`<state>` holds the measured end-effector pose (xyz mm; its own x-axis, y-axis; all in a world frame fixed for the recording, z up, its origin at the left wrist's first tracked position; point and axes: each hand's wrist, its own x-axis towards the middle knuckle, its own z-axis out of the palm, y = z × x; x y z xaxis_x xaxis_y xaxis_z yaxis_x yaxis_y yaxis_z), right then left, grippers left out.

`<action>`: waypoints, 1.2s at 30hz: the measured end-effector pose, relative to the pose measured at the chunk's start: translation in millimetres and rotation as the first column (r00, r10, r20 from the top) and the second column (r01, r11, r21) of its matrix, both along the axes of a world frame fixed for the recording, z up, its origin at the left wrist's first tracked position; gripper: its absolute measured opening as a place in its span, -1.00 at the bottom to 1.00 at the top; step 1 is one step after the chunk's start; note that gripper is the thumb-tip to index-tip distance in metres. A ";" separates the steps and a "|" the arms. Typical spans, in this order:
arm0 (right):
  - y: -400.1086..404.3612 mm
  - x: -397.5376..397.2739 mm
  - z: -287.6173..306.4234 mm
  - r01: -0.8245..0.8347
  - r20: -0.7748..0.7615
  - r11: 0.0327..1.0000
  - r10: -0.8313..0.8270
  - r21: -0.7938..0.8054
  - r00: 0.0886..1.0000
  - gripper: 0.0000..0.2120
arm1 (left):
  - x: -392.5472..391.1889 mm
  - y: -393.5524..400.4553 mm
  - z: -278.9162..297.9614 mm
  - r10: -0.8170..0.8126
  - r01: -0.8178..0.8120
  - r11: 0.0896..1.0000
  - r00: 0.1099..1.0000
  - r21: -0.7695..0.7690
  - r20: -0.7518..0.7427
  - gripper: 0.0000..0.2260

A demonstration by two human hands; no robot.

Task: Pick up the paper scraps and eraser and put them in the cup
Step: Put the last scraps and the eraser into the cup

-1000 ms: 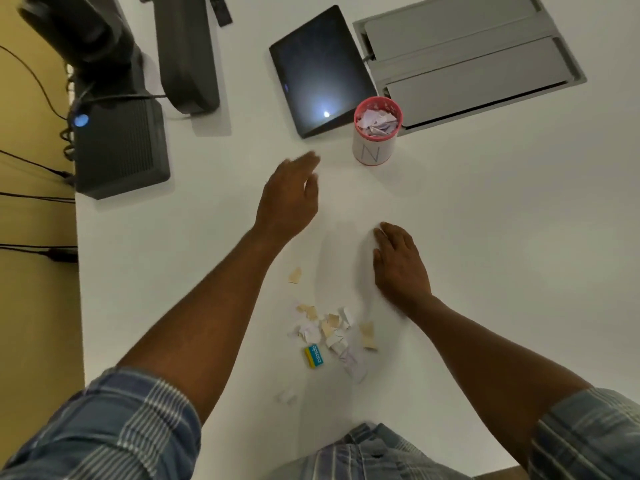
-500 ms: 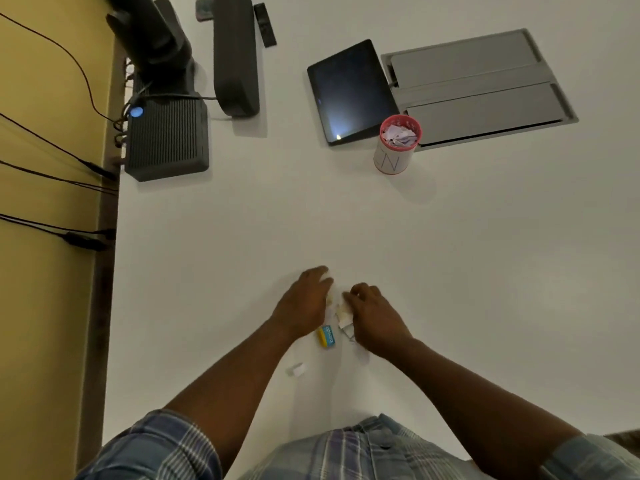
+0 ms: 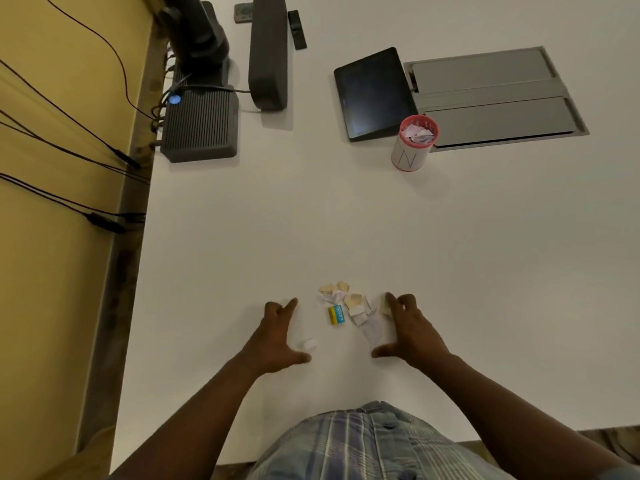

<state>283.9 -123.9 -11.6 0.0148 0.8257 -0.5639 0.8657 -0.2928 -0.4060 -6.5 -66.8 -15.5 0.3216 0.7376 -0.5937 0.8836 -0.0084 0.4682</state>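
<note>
On the white table (image 3: 450, 271) in front of you, your two hands bracket a small heap of paper scraps (image 3: 349, 303), with the yellow-and-blue eraser (image 3: 336, 314) lying flat at the heap's left edge. Your left hand (image 3: 277, 336) sits left of the eraser, fingers spread and loosely bent, holding nothing; one stray white scrap (image 3: 308, 344) lies just beside its thumb. Your right hand (image 3: 410, 332) rests at the heap's right edge, thumb stretched out, fingers loosely curled with the fingertips touching a tan scrap (image 3: 385, 304), gripping nothing. The pink-rimmed cup (image 3: 412, 147) stands well apart, up by the dark tablet (image 3: 372, 93), already holding scraps
</note>
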 end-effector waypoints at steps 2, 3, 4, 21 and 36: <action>-0.1 -10.0 -1.7 0.006 -0.023 1.000 -0.005 0.016 1.000 0.16 | 2.4 -13.3 -4.0 -0.002 0.002 1.000 0.999 0.004 -0.037 0.04; 1.3 -15.5 -2.6 0.004 -0.032 1.000 -0.003 0.026 0.999 0.14 | 6.1 -18.4 -5.6 0.019 -0.018 1.000 0.999 0.026 -0.029 -0.01; 3.8 -20.9 -3.5 -0.001 -0.033 0.999 0.002 0.033 0.999 0.13 | 11.2 -21.9 -6.7 0.047 -0.047 0.998 0.999 0.043 -0.010 -0.05; 58.8 -53.8 -7.2 0.175 -0.151 0.974 -0.153 0.145 0.977 -0.16 | 72.9 41.6 -22.3 0.007 -0.018 0.988 0.997 0.152 0.073 -0.05; 66.6 -72.2 -10.0 -0.115 0.038 0.968 0.109 0.222 0.993 -0.79 | 67.4 59.9 -1.1 -0.161 0.119 0.968 0.970 0.220 0.185 -0.80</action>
